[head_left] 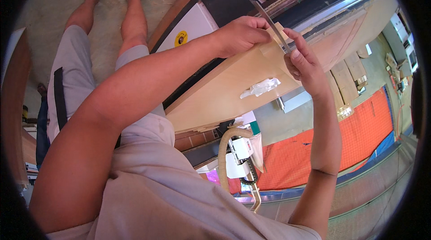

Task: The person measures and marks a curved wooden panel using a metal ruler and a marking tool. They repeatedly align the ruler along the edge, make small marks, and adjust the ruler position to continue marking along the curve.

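My left hand (pixel 244 37) has its fingers closed on a small pale wood piece (pixel 277 32) at the upper middle. My right hand (pixel 301 62) grips a flat, narrow metal strip (pixel 265 13), which lies slantwise against that piece, with my index finger curled near it. Both hands are above a long pale wooden board (pixel 202 110). A crumpled white plastic or cloth (pixel 260 88) lies on the board, below my hands.
A dark machine bed with metal rails (pixel 341 8) and a white panel (pixel 188 26) border the board. A corrugated hose (pixel 223 154), cardboard sheets (pixel 341 83) and orange tarp (pixel 332 127) appear beyond. Another person's jeans leg (pixel 42 127) shows at the far left.
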Demonstrator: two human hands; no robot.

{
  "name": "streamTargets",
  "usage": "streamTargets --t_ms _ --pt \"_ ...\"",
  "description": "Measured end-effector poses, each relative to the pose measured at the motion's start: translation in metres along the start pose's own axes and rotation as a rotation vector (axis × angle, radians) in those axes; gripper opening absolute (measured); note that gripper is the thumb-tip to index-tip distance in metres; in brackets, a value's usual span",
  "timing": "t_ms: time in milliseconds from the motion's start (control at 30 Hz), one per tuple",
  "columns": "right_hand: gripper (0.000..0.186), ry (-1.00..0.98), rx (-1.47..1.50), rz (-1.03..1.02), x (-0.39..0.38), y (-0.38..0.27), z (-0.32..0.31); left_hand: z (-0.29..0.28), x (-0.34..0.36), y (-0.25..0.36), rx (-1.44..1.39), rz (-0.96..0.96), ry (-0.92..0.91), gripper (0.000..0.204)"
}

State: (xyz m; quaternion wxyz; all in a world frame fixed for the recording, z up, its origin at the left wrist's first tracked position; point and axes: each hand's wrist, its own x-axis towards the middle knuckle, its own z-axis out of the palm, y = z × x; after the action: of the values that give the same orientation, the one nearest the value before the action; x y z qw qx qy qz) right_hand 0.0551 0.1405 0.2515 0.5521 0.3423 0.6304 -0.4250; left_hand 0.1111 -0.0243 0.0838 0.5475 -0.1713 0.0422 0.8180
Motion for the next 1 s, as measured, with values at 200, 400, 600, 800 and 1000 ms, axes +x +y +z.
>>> streamTargets --t_ms 200,400,600,800,1000 --pt "0.054 0.005 -0.018 0.019 0.003 0.000 0.005 -0.002 0.001 0.006 0.013 0.004 -0.044 0.026" --pt "0.055 0.014 0.037 0.018 0.001 0.003 0.003 -0.011 0.001 -0.002 -0.198 -0.061 -0.102 0.027" --pt "0.033 0.273 0.004 -0.020 0.009 -0.012 0.001 -0.010 0.004 -0.005 -0.077 -0.045 -0.024 0.030" --pt "0.014 0.398 -0.153 0.067 0.029 -0.024 0.018 -0.009 0.003 -0.004 -0.044 -0.031 -0.030 0.027" --pt "0.014 0.391 -0.100 0.121 0.031 -0.025 0.022 -0.009 0.005 -0.004 0.026 -0.001 -0.021 0.023"
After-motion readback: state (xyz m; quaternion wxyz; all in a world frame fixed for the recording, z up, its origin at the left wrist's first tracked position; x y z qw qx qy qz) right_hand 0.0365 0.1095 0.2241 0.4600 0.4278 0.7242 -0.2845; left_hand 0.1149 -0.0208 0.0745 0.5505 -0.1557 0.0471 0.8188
